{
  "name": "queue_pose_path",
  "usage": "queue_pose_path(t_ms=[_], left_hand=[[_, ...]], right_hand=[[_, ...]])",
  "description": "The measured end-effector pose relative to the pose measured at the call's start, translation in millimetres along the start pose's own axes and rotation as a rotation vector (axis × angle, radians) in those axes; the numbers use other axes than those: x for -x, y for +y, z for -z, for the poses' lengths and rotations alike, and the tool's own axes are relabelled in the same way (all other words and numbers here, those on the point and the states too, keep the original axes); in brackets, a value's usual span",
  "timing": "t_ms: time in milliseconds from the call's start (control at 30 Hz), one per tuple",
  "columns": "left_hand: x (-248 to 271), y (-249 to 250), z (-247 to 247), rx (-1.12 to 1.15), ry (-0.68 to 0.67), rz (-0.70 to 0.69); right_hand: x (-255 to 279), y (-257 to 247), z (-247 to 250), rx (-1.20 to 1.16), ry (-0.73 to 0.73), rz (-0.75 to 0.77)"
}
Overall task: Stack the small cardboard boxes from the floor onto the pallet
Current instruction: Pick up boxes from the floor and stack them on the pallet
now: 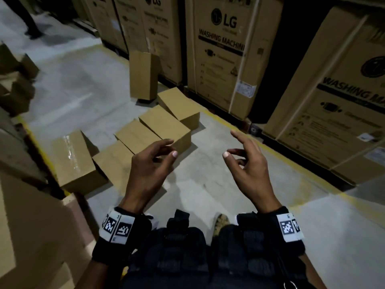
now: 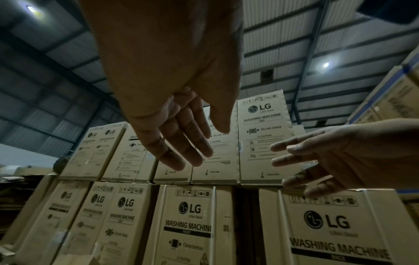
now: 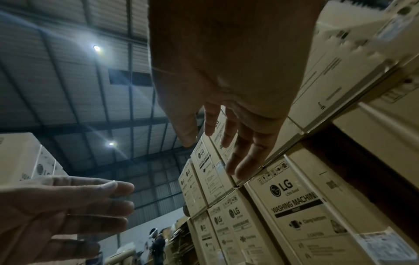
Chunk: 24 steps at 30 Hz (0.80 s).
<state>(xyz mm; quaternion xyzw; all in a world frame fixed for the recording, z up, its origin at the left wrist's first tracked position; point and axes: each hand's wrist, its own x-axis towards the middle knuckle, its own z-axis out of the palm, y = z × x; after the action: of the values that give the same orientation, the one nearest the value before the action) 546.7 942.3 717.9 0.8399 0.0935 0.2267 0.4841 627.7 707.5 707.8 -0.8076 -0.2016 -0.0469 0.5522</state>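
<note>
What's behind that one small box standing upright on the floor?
Behind the upright box stand big LG washing machine cartons. Their lower part there is hidden by it.

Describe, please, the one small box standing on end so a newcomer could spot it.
Find the tall printed washing-machine cartons along the far wall. On the grey concrete floor before them stands the plain brown cardboard box; alone upright, while its neighbours lie tipped.

- Large cartons (image 1: 220, 55): "LG", "WASHING MACHINE".
- Lower carton (image 2: 188, 226): "LG Life's Good", "FRONT", "Clamp bottom".
- Upper carton (image 2: 263, 139): "SIDE", "Do not clamp", "CAUTION".
</note>
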Motion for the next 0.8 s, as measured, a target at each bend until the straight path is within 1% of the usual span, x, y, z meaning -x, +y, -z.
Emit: queue_pose_path(t_ms=[167, 300, 400, 467, 667, 800], left_hand=[[-81.2, 5.7, -64.9, -0.054, 0.047, 0.029], [-138.8, 14.8, -109.6, -0.083, 0.16, 0.073], [-166.8, 14.3, -133.1, -0.104, 0.209, 0.13], [-188.1, 10.3, -145.4, -0.12, 0.231, 0.157], [-267.2, -17.9, -191.6, -0.147, 0.206, 0.237], [-339.8, -48.3, -233.3, -0.124, 0.201, 0.243]], right_hand=[[-118.5, 48.7, 23.5, -0.009, -0.11, 0.043], [-208.3, 77.6, 45.1, -0.013, -0.228, 0.127], [-251.4, 104.1, 47.5, -0.048, -0.285, 0.099], [-277.2, 121.6, 49.3, -0.079, -0.298, 0.084], [-364.5, 178.0, 57.5, -0.077, -0.33, 0.089], [-442.2, 218.0, 53.2, -0.098, -0.395, 0.043]])
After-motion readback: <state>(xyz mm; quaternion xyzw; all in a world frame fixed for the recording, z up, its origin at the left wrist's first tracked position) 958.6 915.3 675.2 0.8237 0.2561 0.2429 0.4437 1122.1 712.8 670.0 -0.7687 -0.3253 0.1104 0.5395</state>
